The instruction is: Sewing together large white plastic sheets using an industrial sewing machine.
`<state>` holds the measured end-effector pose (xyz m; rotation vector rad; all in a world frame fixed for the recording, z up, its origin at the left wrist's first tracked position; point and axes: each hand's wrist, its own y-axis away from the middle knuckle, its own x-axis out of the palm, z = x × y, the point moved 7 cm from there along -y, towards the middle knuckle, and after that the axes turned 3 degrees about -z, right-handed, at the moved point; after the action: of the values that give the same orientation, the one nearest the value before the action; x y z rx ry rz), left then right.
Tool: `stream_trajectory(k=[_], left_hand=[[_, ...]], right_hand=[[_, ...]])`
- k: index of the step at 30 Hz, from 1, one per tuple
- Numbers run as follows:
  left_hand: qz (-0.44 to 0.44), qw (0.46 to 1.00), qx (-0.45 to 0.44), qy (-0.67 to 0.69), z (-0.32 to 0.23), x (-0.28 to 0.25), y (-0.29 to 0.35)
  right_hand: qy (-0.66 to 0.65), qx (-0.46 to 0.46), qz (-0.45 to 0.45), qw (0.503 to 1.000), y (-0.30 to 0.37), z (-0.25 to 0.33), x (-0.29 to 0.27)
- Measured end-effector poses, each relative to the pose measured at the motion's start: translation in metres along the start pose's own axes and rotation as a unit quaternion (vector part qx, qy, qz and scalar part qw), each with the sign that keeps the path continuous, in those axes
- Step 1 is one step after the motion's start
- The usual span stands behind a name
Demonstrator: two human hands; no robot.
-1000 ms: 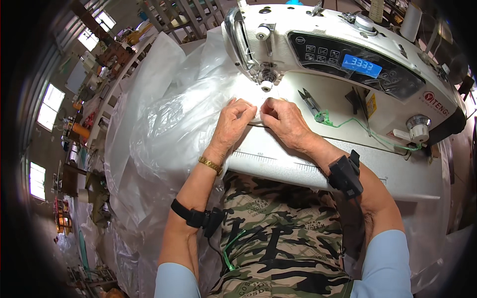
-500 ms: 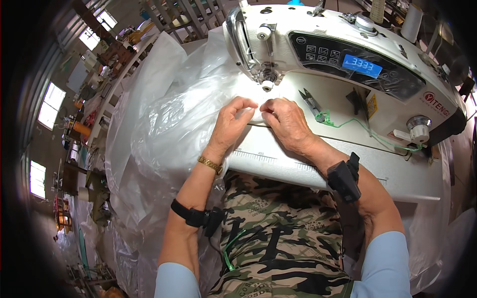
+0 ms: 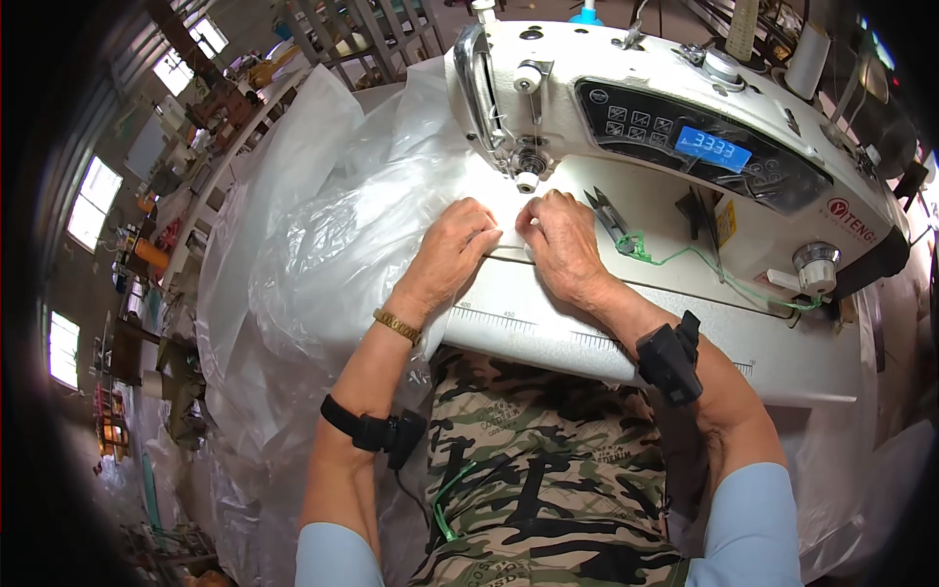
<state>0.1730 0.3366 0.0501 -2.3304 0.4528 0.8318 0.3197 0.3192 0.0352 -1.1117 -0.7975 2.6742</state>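
A white sewing machine [image 3: 685, 117] stands ahead of me, its lamp glaring on the bed under the needle. To the left, a large crumpled sheet of clear plastic [image 3: 333, 235] spreads up to the needle area. My left hand [image 3: 452, 249] is closed at the near edge of this sheet, thumb against curled fingers, just left of the presser foot area. Close to its right, my right hand [image 3: 565, 249] pinches thumb and index finger below the needle. What sits between those fingertips is lost in the glare. A small gap separates the hands.
Thread snips [image 3: 608, 215] with a green cord [image 3: 675, 256] lie right of my right hand. A ruler scale [image 3: 509, 318] runs along the bed's front edge. Thread cones [image 3: 808, 59] stand behind the machine. Cluttered shelving [image 3: 186, 230] lines the left side.
My hands have moved slightly apart, the left one a little left and down. The whole view has shifted slightly. The snips remain where they lay on the bed.
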Motion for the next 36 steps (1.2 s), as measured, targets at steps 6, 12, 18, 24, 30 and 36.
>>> stream_trajectory(k=[6, 12, 18, 24, 30, 36], left_hand=[[-0.008, 0.996, 0.022, -0.083, 0.003, 0.005, -0.006], [-0.024, 0.995, 0.029, -0.097, 0.005, 0.007, -0.007], [-0.042, 0.997, -0.01, -0.059, 0.015, 0.007, -0.009], [-0.057, 0.995, -0.062, -0.052, 0.018, 0.005, -0.01], [-0.081, 0.993, -0.088, -0.008, 0.022, 0.01, -0.01], [-0.093, 0.992, 0.024, -0.081, 0.004, 0.008, -0.006]], right_hand=[[0.045, 0.049, 0.04, 0.997, -0.003, -0.001, 0.005], [0.081, 0.045, 0.055, 0.994, -0.006, 0.0, 0.006], [0.115, 0.036, 0.059, 0.991, -0.007, 0.001, 0.007], [0.129, 0.014, 0.033, 0.991, -0.005, 0.005, 0.005], [0.134, -0.073, 0.004, 0.988, -0.002, 0.014, 0.006], [0.197, -0.182, -0.007, 0.963, 0.006, 0.029, -0.001]])
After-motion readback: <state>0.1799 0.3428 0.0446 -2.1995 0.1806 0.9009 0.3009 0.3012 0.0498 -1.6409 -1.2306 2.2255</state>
